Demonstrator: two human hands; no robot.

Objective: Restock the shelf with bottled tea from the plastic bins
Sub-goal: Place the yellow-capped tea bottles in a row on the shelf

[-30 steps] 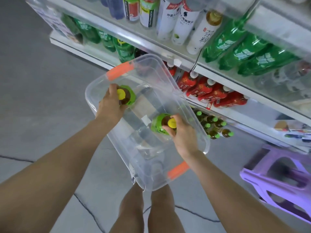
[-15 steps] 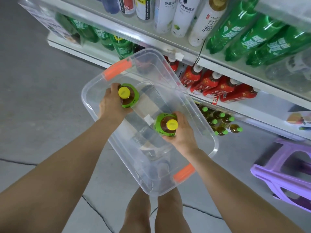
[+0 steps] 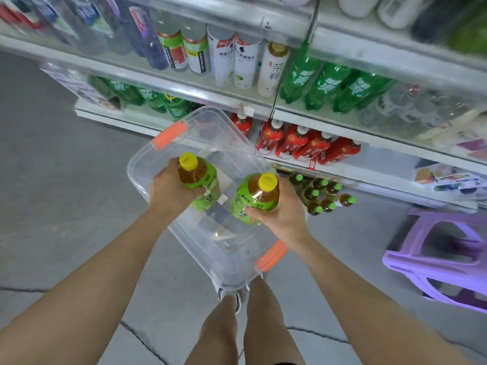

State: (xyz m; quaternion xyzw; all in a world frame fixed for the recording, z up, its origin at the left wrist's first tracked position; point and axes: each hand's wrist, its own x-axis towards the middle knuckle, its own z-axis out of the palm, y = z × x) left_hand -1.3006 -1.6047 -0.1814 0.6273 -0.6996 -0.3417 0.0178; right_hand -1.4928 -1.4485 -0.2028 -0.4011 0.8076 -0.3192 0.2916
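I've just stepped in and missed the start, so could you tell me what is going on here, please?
A person is restocking bottled tea. The left hand grips one green-labelled tea bottle and the right hand grips another bottle, both held above a clear plastic bin on the floor. The bin looks otherwise empty. Similar green-capped bottles already stand on the bottom shelf to the right.

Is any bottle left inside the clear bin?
No: the clear bin looks empty, both tea bottles being gripped in the hands.
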